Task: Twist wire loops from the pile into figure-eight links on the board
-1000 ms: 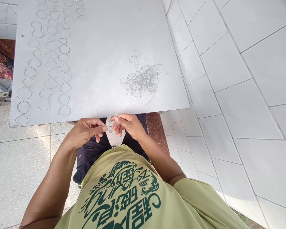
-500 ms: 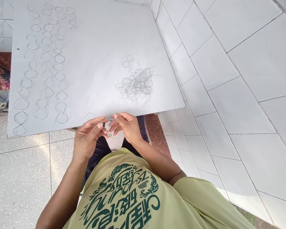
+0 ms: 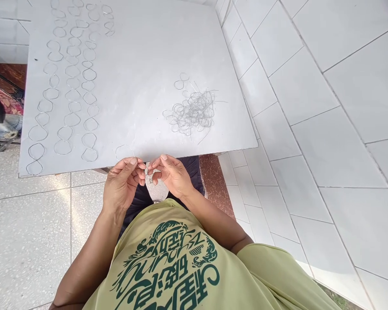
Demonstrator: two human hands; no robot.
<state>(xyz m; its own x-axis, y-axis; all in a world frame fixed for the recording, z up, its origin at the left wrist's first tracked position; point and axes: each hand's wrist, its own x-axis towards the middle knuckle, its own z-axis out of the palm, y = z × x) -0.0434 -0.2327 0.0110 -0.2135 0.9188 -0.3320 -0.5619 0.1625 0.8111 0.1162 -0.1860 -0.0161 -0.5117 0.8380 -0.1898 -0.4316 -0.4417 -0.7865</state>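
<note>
My left hand (image 3: 123, 183) and my right hand (image 3: 171, 174) meet fingertip to fingertip just below the near edge of a grey board (image 3: 139, 60). Both pinch a thin wire piece (image 3: 124, 150) whose loop rises above my left fingers over the board's edge. A tangled heap of wire loops (image 3: 192, 112) lies on the board, right of centre. Rows of finished figure-eight wire shapes (image 3: 69, 82) are laid out along the board's left side.
A white tiled wall (image 3: 326, 107) runs along the right. Speckled floor (image 3: 26, 232) lies at the lower left, and red-brown stone (image 3: 213, 176) shows under the board. Dark objects and patterned cloth (image 3: 1, 107) sit at the far left edge.
My hands have drawn closer together, and a wire loop now stands above my left fingers. The view has shifted slightly.
</note>
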